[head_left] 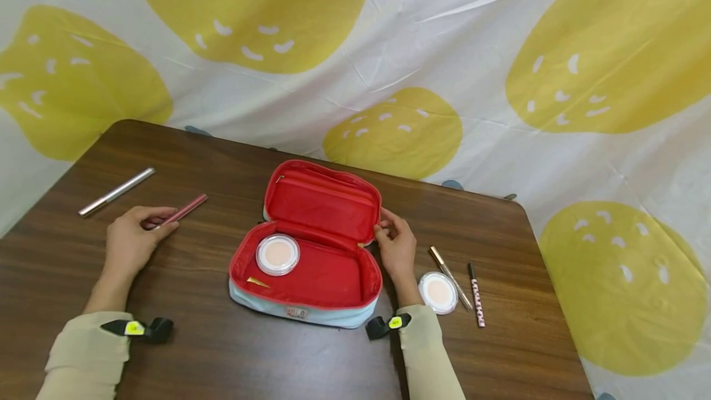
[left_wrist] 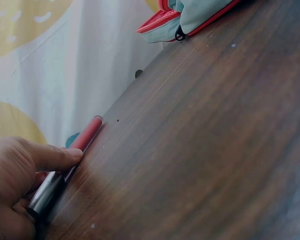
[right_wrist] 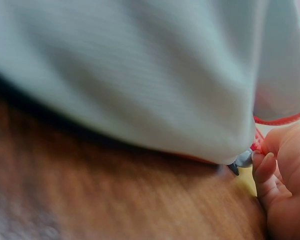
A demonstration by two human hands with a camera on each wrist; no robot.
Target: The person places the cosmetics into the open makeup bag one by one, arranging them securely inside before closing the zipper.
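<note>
A red-lined, pale blue cosmetic pouch lies unzipped in the middle of the wooden table, with a round compact inside. My left hand pinches a pink lip pencil that lies on the table; the left wrist view shows its pink barrel and dark cap under my fingers. My right hand holds the pouch's right edge near the hinge, fingers curled on the red zipper trim.
A silver pen-like stick lies at the far left. Right of the pouch are a second round compact, a gold-tipped pencil and a dark liner pen. A yellow-spotted cloth hangs behind the table.
</note>
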